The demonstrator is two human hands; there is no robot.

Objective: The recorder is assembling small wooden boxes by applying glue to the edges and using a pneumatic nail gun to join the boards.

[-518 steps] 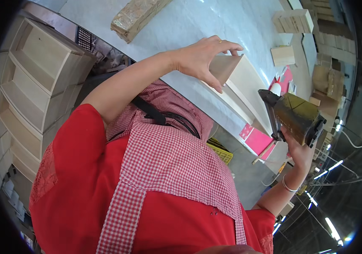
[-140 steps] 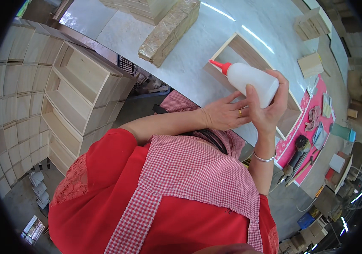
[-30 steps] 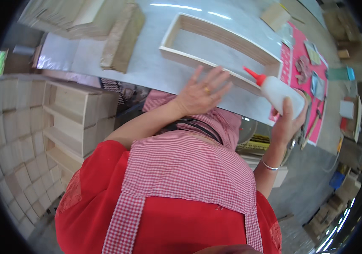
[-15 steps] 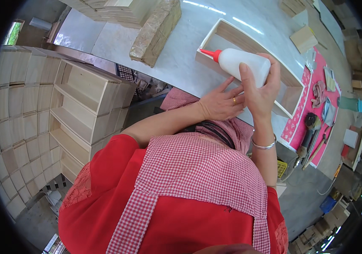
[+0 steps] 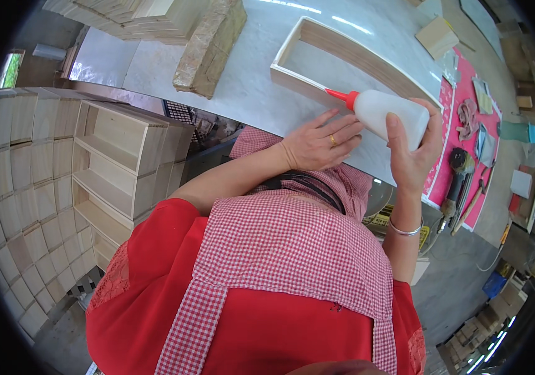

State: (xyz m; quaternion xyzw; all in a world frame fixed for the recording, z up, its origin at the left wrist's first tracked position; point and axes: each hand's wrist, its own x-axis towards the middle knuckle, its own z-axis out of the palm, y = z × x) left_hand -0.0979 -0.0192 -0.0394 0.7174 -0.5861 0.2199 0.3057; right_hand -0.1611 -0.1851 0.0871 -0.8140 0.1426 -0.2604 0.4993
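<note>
Squeeze bottle (image 5: 387, 119), gripped in the right hand (image 5: 418, 150), has shifted from the left corner of the wooden frame (image 5: 342, 46) partway along its near side — likely the edge being worked — left hand (image 5: 318, 142) loosely spread.

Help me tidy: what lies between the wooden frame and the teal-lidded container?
The head view shows a pink mat bearing a crumpled cloth and flat items.
</note>
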